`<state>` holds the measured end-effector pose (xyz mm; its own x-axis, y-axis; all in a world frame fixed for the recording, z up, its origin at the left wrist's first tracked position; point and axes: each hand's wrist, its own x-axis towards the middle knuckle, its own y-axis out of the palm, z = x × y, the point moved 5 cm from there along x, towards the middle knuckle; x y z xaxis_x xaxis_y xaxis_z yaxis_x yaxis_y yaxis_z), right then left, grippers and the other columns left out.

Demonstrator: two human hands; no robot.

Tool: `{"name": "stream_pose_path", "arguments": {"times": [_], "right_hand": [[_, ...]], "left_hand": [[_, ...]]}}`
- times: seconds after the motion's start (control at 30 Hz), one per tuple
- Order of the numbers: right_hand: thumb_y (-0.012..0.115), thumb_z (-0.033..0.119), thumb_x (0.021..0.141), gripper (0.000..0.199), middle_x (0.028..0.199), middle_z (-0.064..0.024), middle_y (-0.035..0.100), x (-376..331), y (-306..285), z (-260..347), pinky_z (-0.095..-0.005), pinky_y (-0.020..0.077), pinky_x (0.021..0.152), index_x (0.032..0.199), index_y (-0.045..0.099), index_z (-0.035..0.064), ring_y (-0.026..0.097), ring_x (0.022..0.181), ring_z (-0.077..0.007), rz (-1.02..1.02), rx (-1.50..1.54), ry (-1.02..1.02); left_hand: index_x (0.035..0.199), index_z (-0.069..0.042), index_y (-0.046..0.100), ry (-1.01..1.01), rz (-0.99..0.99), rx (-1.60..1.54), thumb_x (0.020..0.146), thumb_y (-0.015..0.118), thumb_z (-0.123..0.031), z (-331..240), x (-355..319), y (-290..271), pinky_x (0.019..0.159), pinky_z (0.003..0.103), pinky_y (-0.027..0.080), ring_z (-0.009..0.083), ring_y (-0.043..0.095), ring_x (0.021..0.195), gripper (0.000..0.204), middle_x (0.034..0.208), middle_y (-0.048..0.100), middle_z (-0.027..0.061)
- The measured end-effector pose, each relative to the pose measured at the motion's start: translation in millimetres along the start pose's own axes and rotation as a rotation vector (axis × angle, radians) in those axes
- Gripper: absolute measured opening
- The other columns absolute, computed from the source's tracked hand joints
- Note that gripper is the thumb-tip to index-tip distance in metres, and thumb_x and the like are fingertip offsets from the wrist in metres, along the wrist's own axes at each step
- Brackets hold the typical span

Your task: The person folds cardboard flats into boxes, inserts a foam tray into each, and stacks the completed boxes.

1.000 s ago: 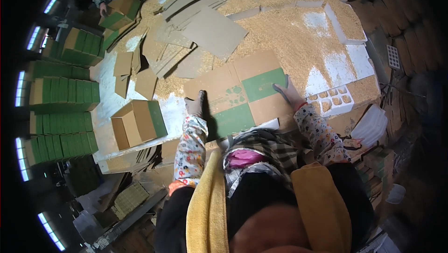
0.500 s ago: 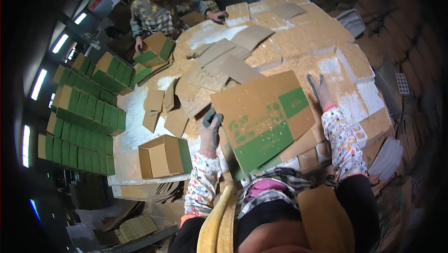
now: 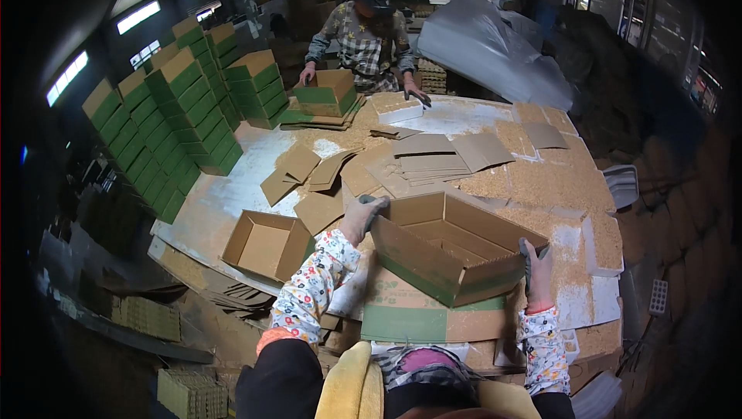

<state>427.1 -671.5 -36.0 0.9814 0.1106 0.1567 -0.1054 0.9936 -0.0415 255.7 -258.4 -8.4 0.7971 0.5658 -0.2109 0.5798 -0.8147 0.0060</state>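
Observation:
An open-topped brown cardboard box (image 3: 406, 253) with a green lower band is held between my hands, tilted above the table edge. My left hand (image 3: 362, 218), in a grey-fingered glove, closes over its left corner. At the opposite end, my right hand (image 3: 539, 274) grips the right corner, its thumb near the rim. Inside, the box shows bare cardboard. Below it lies a flat cardboard piece (image 3: 402, 325) with green print. Left of my left forearm, another open box (image 3: 267, 244) sits on the table.
Flat cardboard pieces (image 3: 429, 156) lie mid-table among sawdust-like crumbs (image 3: 545, 172). Tall stacks of green-and-brown boxes (image 3: 185, 102) stand at the far left. Across the table a co-worker (image 3: 359, 44) touches a box (image 3: 326, 94) and a white tray (image 3: 398, 108). Clear plastic sheeting (image 3: 495, 48) is behind.
The box has turned from showing its printed face to standing with its opening up. My right hand, earlier apart from it, now grips its right corner. The view has tilted up.

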Motion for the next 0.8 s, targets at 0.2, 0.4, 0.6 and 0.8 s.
{"name": "stream_pose_path", "arguments": {"times": [0.2,0.4,0.6,0.8], "right_hand": [[0.077,0.036,0.078,0.104,0.153,-0.0267,0.021,-1,31,-50,-0.0358,0.0145,0.117,0.147,0.013,-0.0093,0.021,0.143,-0.0309,0.095,-0.493,0.004],[0.079,0.045,0.071,0.098,0.145,-0.03,0.034,15,31,-75,-0.0407,0.0309,0.109,0.14,0.033,-0.0081,0.036,0.134,-0.0375,0.46,-0.779,0.012],[0.076,0.053,0.07,0.088,0.14,-0.0263,0.042,101,34,14,-0.0418,0.0378,0.104,0.13,0.048,-0.0039,0.043,0.129,-0.0368,1.042,-0.422,0.212],[0.063,0.056,0.081,0.091,0.147,-0.0273,0.029,-102,41,-18,-0.0422,0.0258,0.114,0.143,0.03,-0.0012,0.026,0.14,-0.0354,0.844,-1.198,-0.677]], "left_hand": [[0.118,-0.012,0.062,0.211,0.984,1.234,0.089,0.049,-0.061,23,-106,171,0.1,0.047,0.038,0.0356,0.058,0.109,0.058,0.109,0.065,0.0199],[0.148,-0.006,0.024,0.292,0.668,1.162,0.068,0.069,-0.068,50,-113,137,0.111,0.062,0.019,0.0364,0.027,0.14,0.111,0.153,0.023,0.0214],[0.147,0.004,0.016,-0.051,0.224,0.481,0.069,0.076,-0.057,119,-62,99,0.115,0.047,0.022,0.0398,0.026,0.139,0.116,0.148,0.028,0.0275],[0.143,0.005,0.031,-0.281,0.014,0.48,0.084,0.069,-0.05,133,-68,76,0.11,0.039,0.033,0.0348,0.039,0.134,0.089,0.142,0.039,0.0277]]}}
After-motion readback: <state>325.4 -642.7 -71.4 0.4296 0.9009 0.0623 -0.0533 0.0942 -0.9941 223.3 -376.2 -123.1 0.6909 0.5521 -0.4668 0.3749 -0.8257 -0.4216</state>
